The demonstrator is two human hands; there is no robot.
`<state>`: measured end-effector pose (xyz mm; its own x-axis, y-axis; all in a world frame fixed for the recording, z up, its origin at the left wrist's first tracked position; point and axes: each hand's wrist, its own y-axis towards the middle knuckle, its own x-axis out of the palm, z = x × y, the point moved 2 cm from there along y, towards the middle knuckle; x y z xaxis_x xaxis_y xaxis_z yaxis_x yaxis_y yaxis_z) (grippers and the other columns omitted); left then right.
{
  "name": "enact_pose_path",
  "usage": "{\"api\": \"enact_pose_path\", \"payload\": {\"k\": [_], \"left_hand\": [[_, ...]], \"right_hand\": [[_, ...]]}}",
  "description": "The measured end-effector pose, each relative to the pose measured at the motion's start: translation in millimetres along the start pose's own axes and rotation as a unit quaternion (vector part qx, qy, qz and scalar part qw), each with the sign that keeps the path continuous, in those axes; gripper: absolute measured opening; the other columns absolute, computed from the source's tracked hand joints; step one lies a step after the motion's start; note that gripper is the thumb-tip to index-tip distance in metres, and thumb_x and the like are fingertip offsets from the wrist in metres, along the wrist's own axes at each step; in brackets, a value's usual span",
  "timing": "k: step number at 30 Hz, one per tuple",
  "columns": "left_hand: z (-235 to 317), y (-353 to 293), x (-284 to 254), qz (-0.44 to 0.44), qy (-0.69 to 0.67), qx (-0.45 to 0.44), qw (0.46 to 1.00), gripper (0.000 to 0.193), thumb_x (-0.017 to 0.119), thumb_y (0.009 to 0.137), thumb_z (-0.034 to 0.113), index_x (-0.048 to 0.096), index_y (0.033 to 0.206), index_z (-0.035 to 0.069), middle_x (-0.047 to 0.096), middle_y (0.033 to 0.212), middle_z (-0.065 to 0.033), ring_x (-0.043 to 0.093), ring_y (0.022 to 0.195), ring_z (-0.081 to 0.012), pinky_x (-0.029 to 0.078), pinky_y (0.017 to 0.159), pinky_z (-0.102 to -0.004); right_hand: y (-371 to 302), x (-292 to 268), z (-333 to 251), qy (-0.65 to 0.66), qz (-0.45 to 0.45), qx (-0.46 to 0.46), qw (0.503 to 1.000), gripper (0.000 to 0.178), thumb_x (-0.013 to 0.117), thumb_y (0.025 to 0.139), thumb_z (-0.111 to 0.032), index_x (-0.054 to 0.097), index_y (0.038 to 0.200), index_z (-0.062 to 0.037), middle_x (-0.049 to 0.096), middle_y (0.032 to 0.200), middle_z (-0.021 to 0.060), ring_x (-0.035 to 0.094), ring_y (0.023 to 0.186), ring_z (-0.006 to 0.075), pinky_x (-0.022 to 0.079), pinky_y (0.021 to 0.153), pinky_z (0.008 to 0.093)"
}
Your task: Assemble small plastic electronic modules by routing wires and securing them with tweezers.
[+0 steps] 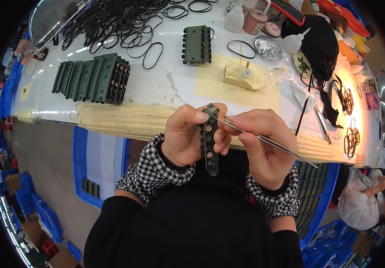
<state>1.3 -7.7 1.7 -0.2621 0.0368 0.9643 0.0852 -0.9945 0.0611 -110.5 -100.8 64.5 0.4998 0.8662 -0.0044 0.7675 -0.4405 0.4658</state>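
My left hand is closed around a dark green toy tank chassis, held upright in front of my body. A row of round wheels and a thin dark band run along its visible side. My right hand is closed on slim metal tweezers. Their tips reach the chassis's upper end, close to my left thumb; whether they grip anything is too small to tell. A row of similar green chassis stands on the table at the left, and a smaller group stands farther back.
A pile of black rubber loops covers the back left. A taped block with sticks, a foil dish and a black bag lie right. Blue trays sit below the table edge. Another person is at far right.
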Motion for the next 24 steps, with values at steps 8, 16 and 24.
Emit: {"api": "enact_pose_path", "payload": {"k": [8,16,24], "left_hand": [[-1.5,0.4,0.8,-0.019,-0.019,-0.014,1.0,0.031,0.049,0.079,0.029,0.053,0.089,0.0,0.059,0.071,-0.0119,0.059,0.061,-0.024,0.053,0.067,-0.0374],[-1.5,-2.6,-2.7,-0.007,-0.01,-0.032,0.999,0.028,0.05,0.081,0.028,0.054,0.089,0.001,0.059,0.072,-0.0116,0.059,0.065,-0.0245,0.052,0.069,-0.0373],[-3.1,-1.4,1.9,-0.003,-0.01,-0.065,0.998,0.029,0.05,0.081,0.028,0.055,0.086,0.0,0.059,0.072,-0.0111,0.058,0.064,-0.0243,0.052,0.066,-0.0372]], "right_hand": [[3.6,-7.7,1.1,-0.024,-0.031,-0.024,0.999,0.013,0.061,0.088,-0.001,0.062,0.099,0.0061,0.063,0.086,0.0141,0.066,0.07,0.0175,0.054,0.057,0.0239],[9.8,-10.3,-15.6,-0.125,-0.107,-0.028,0.986,0.015,0.064,0.083,0.002,0.064,0.098,0.0047,0.064,0.094,0.0143,0.068,0.075,0.0202,0.057,0.063,0.0264],[14.4,-23.3,-12.3,-0.135,-0.13,-0.033,0.982,0.016,0.069,0.08,-0.003,0.066,0.095,0.0022,0.064,0.094,0.0139,0.068,0.075,0.0207,0.058,0.064,0.029]]}}
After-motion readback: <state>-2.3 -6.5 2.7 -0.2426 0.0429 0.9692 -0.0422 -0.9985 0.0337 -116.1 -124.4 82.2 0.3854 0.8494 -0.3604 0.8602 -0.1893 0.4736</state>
